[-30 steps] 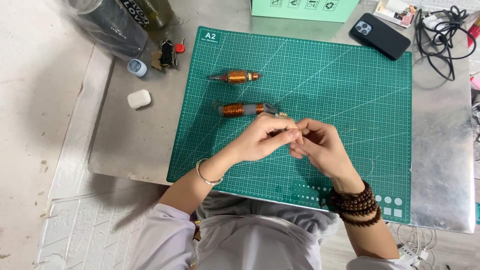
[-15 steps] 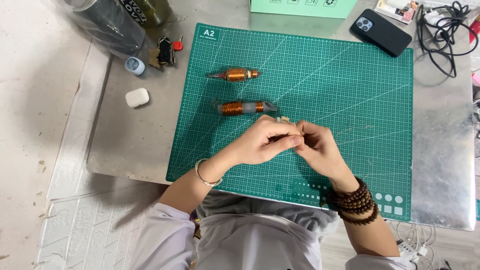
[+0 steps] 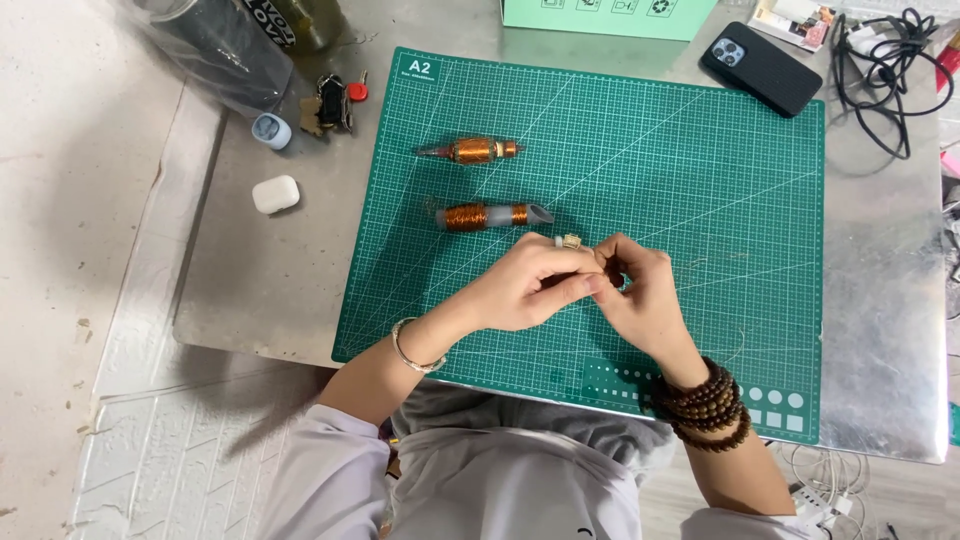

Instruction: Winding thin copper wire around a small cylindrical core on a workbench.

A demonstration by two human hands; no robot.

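Since the earlier frames we find little changed: our two hands have stayed pressed together at the middle of the frame, drifting only slightly, and both coils lie where they lay.

Item, left hand (image 3: 530, 285): fingers curled narrow, thumb and forefinger pinching a small pale piece (image 3: 571, 241) that shows at the knuckles; a thin bangle (image 3: 405, 345) on the wrist.

Item, right hand (image 3: 640, 295): fingers bent close, tips touching the left hand's; what they pinch we cannot tell, for it is hidden between the fingers. Dark bead bracelets (image 3: 708, 405) wrap this wrist.

Item, green cutting mat (image 3: 700, 190): fills the centre of the frame, under both hands.

Item, lower coil (image 3: 490, 215): copper wire wound on a grey tube, lying on the mat just above the left hand, apart from it.

Item, upper coil (image 3: 470, 151): copper-wound, pointed at one end, higher on the mat.

Item, white earbud case (image 3: 275, 194): left of the mat on the metal table (image 3: 880, 330).

Item, black phone (image 3: 762, 69): upper right, overlapping the mat's corner.

Item, tangled black cable (image 3: 890, 60): far upper right.

Item, keys (image 3: 330, 103): upper left, beside the mat.
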